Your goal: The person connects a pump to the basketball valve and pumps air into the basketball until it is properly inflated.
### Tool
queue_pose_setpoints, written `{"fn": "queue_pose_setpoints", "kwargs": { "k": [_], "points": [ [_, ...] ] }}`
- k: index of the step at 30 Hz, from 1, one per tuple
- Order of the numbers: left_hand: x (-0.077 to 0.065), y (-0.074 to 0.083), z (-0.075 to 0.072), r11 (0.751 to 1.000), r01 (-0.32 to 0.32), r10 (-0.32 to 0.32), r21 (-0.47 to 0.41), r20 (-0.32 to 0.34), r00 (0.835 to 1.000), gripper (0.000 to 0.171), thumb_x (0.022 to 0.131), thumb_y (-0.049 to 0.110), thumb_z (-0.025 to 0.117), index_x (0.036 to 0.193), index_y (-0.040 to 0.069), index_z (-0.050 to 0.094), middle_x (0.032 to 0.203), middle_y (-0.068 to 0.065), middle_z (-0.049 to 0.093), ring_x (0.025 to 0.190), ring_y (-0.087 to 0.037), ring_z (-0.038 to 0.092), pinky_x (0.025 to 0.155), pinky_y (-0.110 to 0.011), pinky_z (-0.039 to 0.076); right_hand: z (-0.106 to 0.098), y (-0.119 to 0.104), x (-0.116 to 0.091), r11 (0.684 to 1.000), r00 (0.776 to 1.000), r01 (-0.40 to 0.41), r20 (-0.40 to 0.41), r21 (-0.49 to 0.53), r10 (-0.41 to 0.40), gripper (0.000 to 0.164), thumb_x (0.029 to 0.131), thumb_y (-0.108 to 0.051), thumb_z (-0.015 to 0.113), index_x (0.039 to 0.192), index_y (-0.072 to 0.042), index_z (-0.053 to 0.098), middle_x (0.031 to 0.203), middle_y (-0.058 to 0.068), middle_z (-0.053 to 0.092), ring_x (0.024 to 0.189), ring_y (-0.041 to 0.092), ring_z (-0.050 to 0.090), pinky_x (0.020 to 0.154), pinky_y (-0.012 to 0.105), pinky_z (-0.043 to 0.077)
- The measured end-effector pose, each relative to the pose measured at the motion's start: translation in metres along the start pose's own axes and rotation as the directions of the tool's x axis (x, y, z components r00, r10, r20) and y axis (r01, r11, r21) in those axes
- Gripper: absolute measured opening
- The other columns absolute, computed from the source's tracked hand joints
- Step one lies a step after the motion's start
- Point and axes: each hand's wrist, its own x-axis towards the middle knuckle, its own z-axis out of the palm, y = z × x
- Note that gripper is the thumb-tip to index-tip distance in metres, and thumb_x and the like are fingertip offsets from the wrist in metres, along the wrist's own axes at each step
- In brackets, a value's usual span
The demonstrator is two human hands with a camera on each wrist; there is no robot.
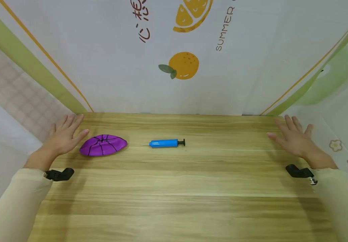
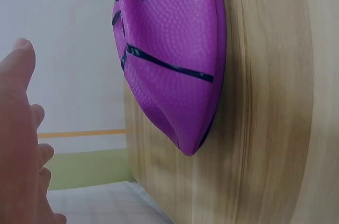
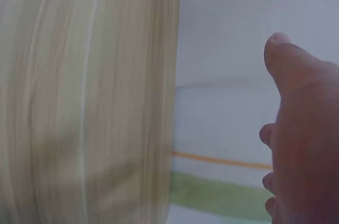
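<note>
1. I'm taking the blue pump (image 1: 164,143) as landmark; it is lying on the wood-grain table (image 1: 174,181), its thin needle (image 1: 145,144) pointing left, its black handle (image 1: 184,142) facing right.
2. Left of the pump, a collapsed purple ball (image 1: 103,146) with black lines is resting on the table (one side is caving in, a pointed end forming).
3. Farther left of the pump, just beside the ball, the left hand (image 1: 63,137) is stretching its fingers apart, holding nothing; in the left wrist view I'm seeing a gap between hand and ball.
4. Well right of the pump, the right hand (image 1: 295,138) is spreading its fingers too, gripping nothing.
5. Behind the pump, a white cloth (image 1: 113,74) is hanging, showing a printed orange (image 1: 186,65).
</note>
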Motion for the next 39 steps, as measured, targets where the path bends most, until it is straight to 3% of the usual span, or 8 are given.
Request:
{"fn": "queue_pose_setpoints", "kwargs": {
  "k": [4, 9, 19, 31, 39],
  "points": [
    [0.0, 0.006, -0.001, 1.0, -0.026, 0.026, 0.006, -0.022, 0.999, 0.077, 0.108, 0.052, 0.033, 0.162, 0.005, 0.006, 0.163, -0.035, 0.002, 0.15, -0.051, -0.01, 0.109, -0.077, -0.008, 0.0, -0.016, 0.007, 0.999, 0.999, 0.035, -0.012, -0.003, -0.035, 0.081, 0.106, -0.054, 0.039, 0.163, -0.005, 0.008, 0.16, 0.038, -0.009, 0.147, 0.054, -0.017, 0.097, 0.08, -0.024],
    [0.002, 0.018, -0.002, 0.996, -0.086, 0.085, 0.0, -0.077, 0.993, 0.074, 0.107, 0.049, 0.04, 0.159, -0.001, 0.021, 0.16, -0.036, 0.017, 0.147, -0.056, 0.01, 0.111, -0.077, 0.005, 0.002, -0.044, 0.017, 0.994, 0.994, 0.094, -0.042, -0.047, -0.096, 0.079, 0.106, -0.054, 0.041, 0.163, -0.009, 0.012, 0.162, 0.037, 0.0, 0.149, 0.055, -0.005, 0.101, 0.082, -0.014],
    [0.0, 0.038, 0.001, 0.992, -0.123, 0.122, -0.018, -0.073, 0.99, 0.072, 0.105, 0.046, 0.049, 0.155, -0.002, 0.031, 0.155, -0.036, 0.027, 0.141, -0.058, 0.023, 0.11, -0.074, 0.016, 0.014, -0.106, 0.036, 0.971, 0.97, 0.238, -0.037, -0.016, -0.239, 0.074, 0.106, -0.049, 0.045, 0.161, -0.006, 0.022, 0.164, 0.031, 0.009, 0.152, 0.049, 0.004, 0.11, 0.078, -0.001],
    [-0.007, 0.039, 0.024, 0.983, -0.18, 0.182, 0.024, -0.146, 0.972, 0.07, 0.102, 0.043, 0.056, 0.149, -0.008, 0.04, 0.148, -0.037, 0.039, 0.135, -0.058, 0.034, 0.108, -0.071, 0.021, 0.038, -0.16, 0.067, 0.918, 0.914, 0.396, -0.09, -0.025, -0.396, 0.073, 0.104, -0.042, 0.056, 0.159, -0.003, 0.029, 0.162, 0.025, 0.025, 0.15, 0.044, 0.02, 0.117, 0.067, 0.014],
    [-0.006, 0.04, 0.043, 0.984, -0.178, 0.175, -0.003, -0.15, 0.973, 0.073, 0.099, 0.045, 0.063, 0.15, -0.004, 0.04, 0.149, -0.037, 0.037, 0.137, -0.056, 0.032, 0.109, -0.07, 0.02, 0.054, -0.198, 0.078, 0.905, 0.904, 0.425, -0.043, -0.016, -0.425, 0.073, 0.102, -0.044, 0.058, 0.158, -0.006, 0.031, 0.161, 0.021, 0.031, 0.147, 0.041, 0.03, 0.117, 0.062, 0.021]
  ]
}}
